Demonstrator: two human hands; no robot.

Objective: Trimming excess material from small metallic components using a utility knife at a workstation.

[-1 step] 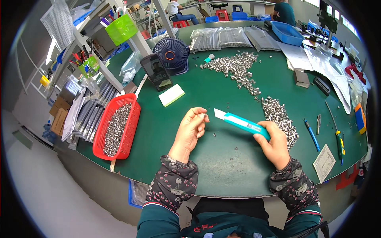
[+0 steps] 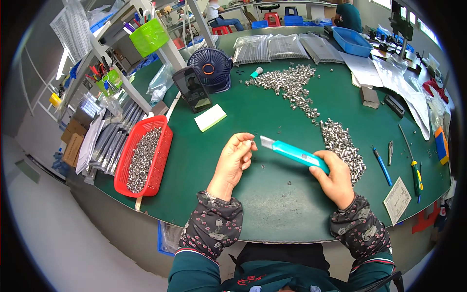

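My right hand [image 2: 334,177] is wrapped round the handle of a teal utility knife [image 2: 299,155]. Its bare blade points left, a short gap from the fingertips of my left hand [image 2: 233,163]. Thumb and forefinger of that hand pinch a small metal piece, mostly covered by the fingers. Loose short metal sleeves lie in a pile [image 2: 343,151] just beyond my right hand, and a larger pile [image 2: 289,82] spreads farther back. Dark scraps [image 2: 289,183] are scattered over the green tabletop [image 2: 272,214] between my arms.
To the left stands a red plastic basket [image 2: 167,155] of metal sleeves. A phone [image 2: 193,90], a fan [image 2: 210,68] and a pale notepad [image 2: 210,118] are behind it. At the right lie a blue pen-like tool [image 2: 382,166], a screwdriver [image 2: 417,177] and a card [image 2: 397,200].
The knife has rolled a little in my right hand and its blade has shifted slightly left, closer to my left fingertips. My left hand stays almost still.
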